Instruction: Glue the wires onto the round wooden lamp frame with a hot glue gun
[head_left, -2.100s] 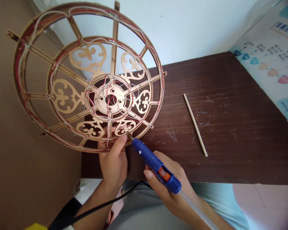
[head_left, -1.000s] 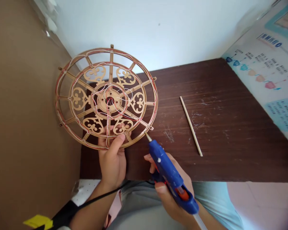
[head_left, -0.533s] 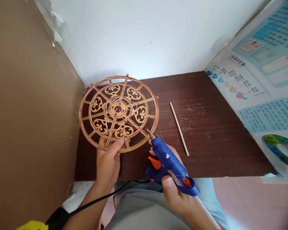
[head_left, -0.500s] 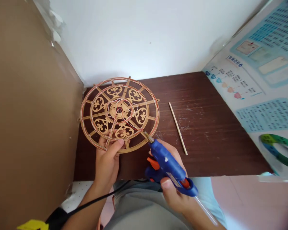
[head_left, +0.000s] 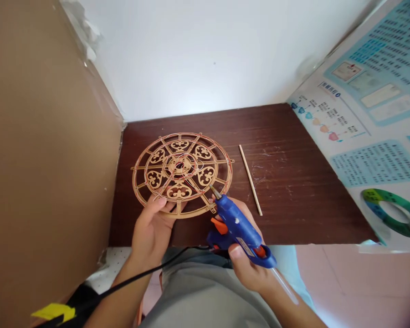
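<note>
A round, laser-cut wooden wheel frame with scrollwork panels and thin red and white wires along its spokes and rims sits low over the dark table. My left hand grips its lower edge, with the thumb on top and the fingers beneath. My right hand is wrapped around a blue hot glue gun with an orange trigger. The gun's metal nozzle points up at the wheel's lower right rim, close to it. A clear glue stick runs out of the gun's back end.
A thin wooden stick lies on the dark wood table to the right of the wheel. A black cord crosses my left forearm. A brown cardboard panel stands along the left, and a printed blue-and-white poster lies at the right.
The wheel has swung down from nearly upright to lying low and almost flat over the table. The glue gun has turned in my right hand, and my view has tipped farther down.
</note>
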Demonstrator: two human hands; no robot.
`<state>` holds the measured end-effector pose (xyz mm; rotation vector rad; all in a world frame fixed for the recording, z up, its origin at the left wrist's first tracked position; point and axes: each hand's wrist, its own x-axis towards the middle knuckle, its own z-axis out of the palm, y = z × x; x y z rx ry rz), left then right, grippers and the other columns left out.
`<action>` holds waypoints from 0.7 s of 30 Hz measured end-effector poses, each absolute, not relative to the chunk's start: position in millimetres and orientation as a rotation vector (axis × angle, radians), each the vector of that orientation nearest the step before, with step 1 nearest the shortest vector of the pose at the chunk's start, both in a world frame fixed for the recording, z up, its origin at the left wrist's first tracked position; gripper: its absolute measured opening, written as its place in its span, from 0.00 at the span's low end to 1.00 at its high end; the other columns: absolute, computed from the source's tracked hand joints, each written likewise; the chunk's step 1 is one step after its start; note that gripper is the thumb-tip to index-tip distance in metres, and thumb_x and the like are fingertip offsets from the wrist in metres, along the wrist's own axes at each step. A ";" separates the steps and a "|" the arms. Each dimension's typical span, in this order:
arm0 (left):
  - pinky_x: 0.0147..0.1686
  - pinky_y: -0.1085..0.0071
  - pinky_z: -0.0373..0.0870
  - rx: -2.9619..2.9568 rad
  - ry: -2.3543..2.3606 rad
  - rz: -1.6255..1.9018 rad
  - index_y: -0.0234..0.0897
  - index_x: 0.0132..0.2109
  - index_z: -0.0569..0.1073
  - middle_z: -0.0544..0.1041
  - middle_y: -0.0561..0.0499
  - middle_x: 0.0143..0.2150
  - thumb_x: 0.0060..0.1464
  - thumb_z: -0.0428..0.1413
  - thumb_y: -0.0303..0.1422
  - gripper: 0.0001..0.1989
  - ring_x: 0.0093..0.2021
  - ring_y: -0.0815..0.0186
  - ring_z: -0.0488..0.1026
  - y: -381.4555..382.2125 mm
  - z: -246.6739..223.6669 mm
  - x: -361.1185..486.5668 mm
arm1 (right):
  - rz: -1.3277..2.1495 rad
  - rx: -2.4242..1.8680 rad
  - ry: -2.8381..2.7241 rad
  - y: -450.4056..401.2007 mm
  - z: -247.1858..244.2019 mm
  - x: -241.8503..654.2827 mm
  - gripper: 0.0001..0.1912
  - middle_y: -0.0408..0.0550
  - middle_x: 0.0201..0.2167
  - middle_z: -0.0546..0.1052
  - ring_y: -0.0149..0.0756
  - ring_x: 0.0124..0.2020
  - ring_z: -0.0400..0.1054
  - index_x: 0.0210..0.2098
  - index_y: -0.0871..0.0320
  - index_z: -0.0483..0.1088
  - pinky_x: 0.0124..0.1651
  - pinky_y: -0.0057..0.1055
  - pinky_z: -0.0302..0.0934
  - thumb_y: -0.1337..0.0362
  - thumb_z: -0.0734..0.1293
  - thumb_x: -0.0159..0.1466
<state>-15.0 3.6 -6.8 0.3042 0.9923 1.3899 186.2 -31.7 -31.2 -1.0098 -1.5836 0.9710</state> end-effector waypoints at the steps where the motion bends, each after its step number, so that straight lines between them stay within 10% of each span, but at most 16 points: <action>1: 0.61 0.49 0.78 0.298 0.977 1.424 0.41 0.46 0.83 0.86 0.46 0.50 0.54 0.66 0.33 0.11 0.59 0.50 0.80 1.5 -6.7 -11.3 | 0.983 -0.997 -1.579 -31.6 -31.3 185.8 0.25 0.61 0.65 0.73 0.56 0.66 0.70 0.56 0.54 0.73 0.62 0.54 0.74 0.42 0.60 0.76; 10: 0.60 0.59 0.75 0.242 1.132 1.473 0.45 0.50 0.77 0.83 0.52 0.55 0.50 0.66 0.26 0.19 0.56 0.59 0.80 4.2 -7.8 11.1 | 1.103 -0.912 -1.681 -31.3 -38.2 188.7 0.29 0.59 0.63 0.78 0.55 0.65 0.75 0.71 0.52 0.65 0.64 0.48 0.73 0.46 0.64 0.76; 21: 0.58 0.64 0.75 0.322 1.149 1.533 0.50 0.52 0.76 0.82 0.56 0.53 0.48 0.65 0.24 0.25 0.55 0.62 0.80 8.1 -7.3 12.2 | 1.126 -1.001 -1.589 -42.8 -38.7 181.9 0.23 0.54 0.47 0.82 0.46 0.45 0.79 0.58 0.53 0.73 0.48 0.42 0.77 0.44 0.61 0.77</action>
